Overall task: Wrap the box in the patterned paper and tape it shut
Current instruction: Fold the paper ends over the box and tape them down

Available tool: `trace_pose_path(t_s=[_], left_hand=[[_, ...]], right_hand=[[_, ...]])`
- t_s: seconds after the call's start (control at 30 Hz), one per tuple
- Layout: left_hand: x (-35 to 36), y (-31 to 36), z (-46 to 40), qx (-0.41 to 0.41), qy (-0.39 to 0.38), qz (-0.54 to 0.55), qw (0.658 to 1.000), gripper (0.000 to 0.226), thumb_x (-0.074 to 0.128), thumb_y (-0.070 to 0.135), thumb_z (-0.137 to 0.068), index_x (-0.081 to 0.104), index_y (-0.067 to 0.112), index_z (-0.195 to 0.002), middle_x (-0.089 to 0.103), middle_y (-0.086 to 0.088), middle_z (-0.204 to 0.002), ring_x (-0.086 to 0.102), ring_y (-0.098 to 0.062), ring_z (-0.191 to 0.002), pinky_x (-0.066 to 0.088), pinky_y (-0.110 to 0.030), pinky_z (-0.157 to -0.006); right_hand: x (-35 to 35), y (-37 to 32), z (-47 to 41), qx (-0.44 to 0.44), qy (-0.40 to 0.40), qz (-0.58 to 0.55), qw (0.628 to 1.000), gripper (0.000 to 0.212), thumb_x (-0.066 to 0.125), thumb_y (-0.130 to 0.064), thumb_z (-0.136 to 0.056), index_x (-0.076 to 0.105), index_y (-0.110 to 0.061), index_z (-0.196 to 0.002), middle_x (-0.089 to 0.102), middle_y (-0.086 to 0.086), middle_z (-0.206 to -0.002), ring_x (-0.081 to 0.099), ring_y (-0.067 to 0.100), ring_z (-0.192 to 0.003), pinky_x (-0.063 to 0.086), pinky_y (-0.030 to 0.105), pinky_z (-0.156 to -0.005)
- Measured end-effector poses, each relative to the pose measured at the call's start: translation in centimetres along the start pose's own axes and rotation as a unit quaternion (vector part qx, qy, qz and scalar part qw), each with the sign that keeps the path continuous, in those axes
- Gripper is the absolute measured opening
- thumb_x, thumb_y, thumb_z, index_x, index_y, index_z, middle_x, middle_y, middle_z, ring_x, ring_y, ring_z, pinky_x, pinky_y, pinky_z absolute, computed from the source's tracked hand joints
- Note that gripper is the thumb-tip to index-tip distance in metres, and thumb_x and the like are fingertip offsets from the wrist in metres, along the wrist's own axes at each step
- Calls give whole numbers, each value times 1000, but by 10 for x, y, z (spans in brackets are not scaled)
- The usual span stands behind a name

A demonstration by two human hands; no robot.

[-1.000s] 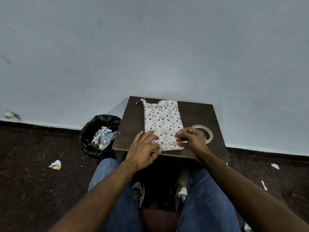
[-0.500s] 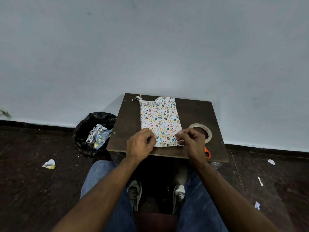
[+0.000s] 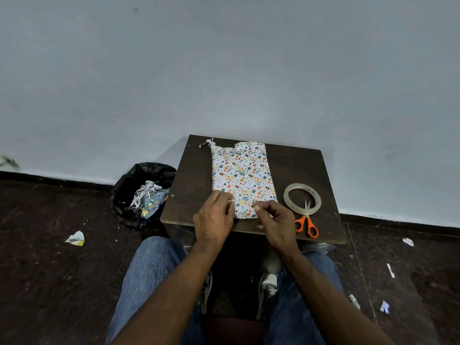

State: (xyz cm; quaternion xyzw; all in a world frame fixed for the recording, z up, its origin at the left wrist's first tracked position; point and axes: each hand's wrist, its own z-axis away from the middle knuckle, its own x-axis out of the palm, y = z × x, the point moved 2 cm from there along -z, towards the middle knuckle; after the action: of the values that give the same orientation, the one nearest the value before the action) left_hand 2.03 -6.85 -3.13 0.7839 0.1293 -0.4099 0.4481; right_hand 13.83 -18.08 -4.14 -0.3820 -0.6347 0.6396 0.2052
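The box wrapped in patterned paper [image 3: 242,175] lies lengthwise on the small dark table [image 3: 296,165], with loose paper bunched at its far end. My left hand [image 3: 215,217] hovers over the near left corner with its fingers curled in a pinch. My right hand [image 3: 276,220] is at the near right corner, thumb and fingers also pinched. Small pale glints at both sets of fingertips look like a short strip of clear tape stretched between them over the paper; the strip itself is hard to see.
A roll of clear tape [image 3: 302,197] lies right of the box, with orange-handled scissors [image 3: 306,221] just in front of it near the table edge. A black bin [image 3: 142,192] holding paper scraps stands left of the table. Scraps litter the floor [image 3: 49,270].
My left hand went from lying flat on the paper to a pinch. My right hand drew back toward me, uncovering the scissors, and both now pinch above the box's near end.
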Motion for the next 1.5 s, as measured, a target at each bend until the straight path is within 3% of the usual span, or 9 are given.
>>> trace_pose_path(t_s=[0.1, 0.17, 0.23, 0.33, 0.5, 0.63, 0.9, 1.2, 1.5], left_hand=[[3, -3, 0, 32, 15, -3, 999, 7, 62, 24, -94, 65, 22, -100, 59, 5, -104, 62, -19, -88, 45, -31, -57], [5, -5, 1, 82, 38, -14, 996, 9, 64, 13, -90, 67, 18, -97, 60, 2, -102, 63, -20, -88, 47, -31, -56], [9, -8, 7, 158, 63, -40, 985, 21, 59, 7, -84, 69, 15, -101, 62, -2, -107, 61, -24, -101, 52, -39, -75], [17, -2, 28, 233, 15, -93, 968, 39, 51, 20, -80, 66, 17, -115, 59, -1, -125, 49, -22, -126, 38, -46, -103], [29, 4, 41, 176, -73, -155, 969, 66, 58, 30, -73, 51, 18, -137, 51, 2, -137, 42, -18, -133, 29, -50, -112], [30, 4, 40, 180, -68, -157, 969, 72, 61, 30, -70, 47, 20, -140, 49, 2, -137, 41, -19, -132, 20, -46, -113], [30, 1, 41, 182, -77, -145, 969, 77, 60, 29, -68, 44, 21, -143, 46, 3, -138, 38, -17, -133, 19, -46, -116], [29, 0, 41, 181, -78, -129, 972, 80, 64, 30, -67, 43, 22, -144, 44, 4, -138, 37, -17, -133, 26, -49, -115], [30, -1, 41, 181, -75, -115, 974, 80, 64, 30, -66, 43, 22, -143, 45, 4, -137, 39, -18, -132, 14, -45, -116]], right_hand=[[1, -5, 2, 20, 20, -28, 999, 16, 66, -6, -92, 71, -12, -78, 76, -13, -92, 70, 9, -99, 58, 33, -57], [2, -6, 2, 23, 28, -47, 998, 17, 66, -4, -92, 72, -13, -78, 76, -11, -92, 71, 9, -98, 57, 29, -60], [4, -5, 1, 28, 31, -55, 998, 19, 65, -2, -91, 72, -14, -78, 76, -11, -91, 71, 9, -97, 55, 26, -66], [3, -5, 0, 43, 37, -59, 997, 20, 65, 0, -90, 72, -14, -77, 76, -12, -90, 72, 10, -92, 53, 17, -61], [2, -14, -2, 94, 37, -86, 991, 14, 66, -3, -90, 71, -9, -78, 76, -6, -86, 70, 6, -79, 49, 18, -46], [-4, -23, -3, 146, 56, -145, 977, 9, 66, -3, -89, 67, 1, -81, 69, 9, -78, 62, 10, -67, 48, 23, -43], [-8, -23, -7, 221, 51, -161, 961, 14, 58, -8, -93, 65, -6, -82, 64, 11, -65, 51, 15, -43, 43, 22, -41], [-4, -27, -20, 262, 48, -98, 959, 20, 66, -16, -94, 61, -2, -80, 59, 10, -51, 44, 15, -34, 36, 22, -36], [-3, -20, -36, 283, 37, 12, 958, 25, 68, -15, -88, 60, -2, -69, 58, 11, -46, 42, 15, -30, 32, 20, -37]])
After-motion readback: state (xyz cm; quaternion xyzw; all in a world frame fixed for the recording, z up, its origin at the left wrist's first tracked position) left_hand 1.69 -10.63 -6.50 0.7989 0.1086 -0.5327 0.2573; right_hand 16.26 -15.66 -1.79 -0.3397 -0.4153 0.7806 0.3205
